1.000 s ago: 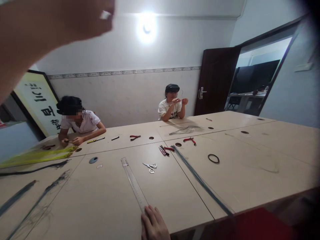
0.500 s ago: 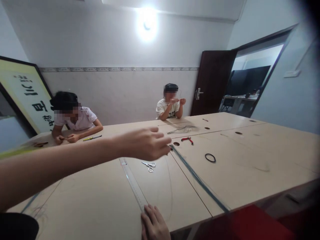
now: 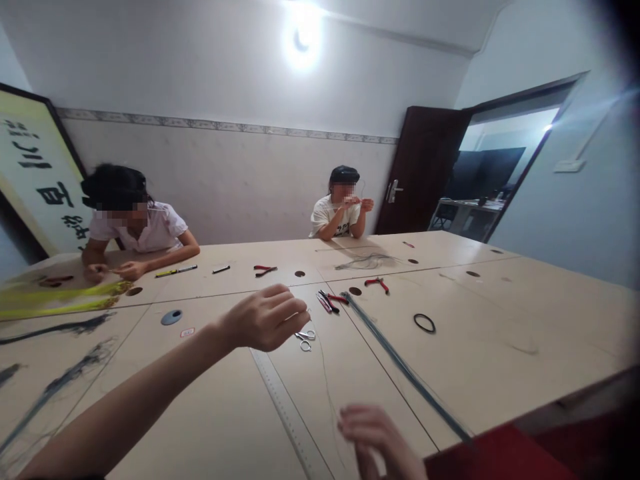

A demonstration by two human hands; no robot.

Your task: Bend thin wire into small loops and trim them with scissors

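Note:
My left hand (image 3: 270,317) is raised over the middle of the table, its fingers closed on the end of a thin strand (image 3: 324,373). From there the strand hangs in a loose curve toward the near table edge. Low in the view, my right hand (image 3: 380,437) is slightly blurred, beside the strand's lower part, its thumb apart from the fingers. A clear ruler (image 3: 283,407) lies between my two hands. Partly behind my left fingers are silver scissors (image 3: 305,341). A long bundle of grey-green strands (image 3: 405,367) stretches across the table to the right.
Red-handled pliers (image 3: 335,299) and more pliers (image 3: 377,286) lie ahead, with a black ring (image 3: 425,323) on the right. Dark strand bundles (image 3: 75,373) and a grey disc (image 3: 171,317) are at left. Two people (image 3: 135,233) sit across the table (image 3: 210,427), working with their hands.
My left hand has drawn back to the left and lower. My right hand has lifted off the ruler and shifted right. The view has turned a little, showing more tools on the table.

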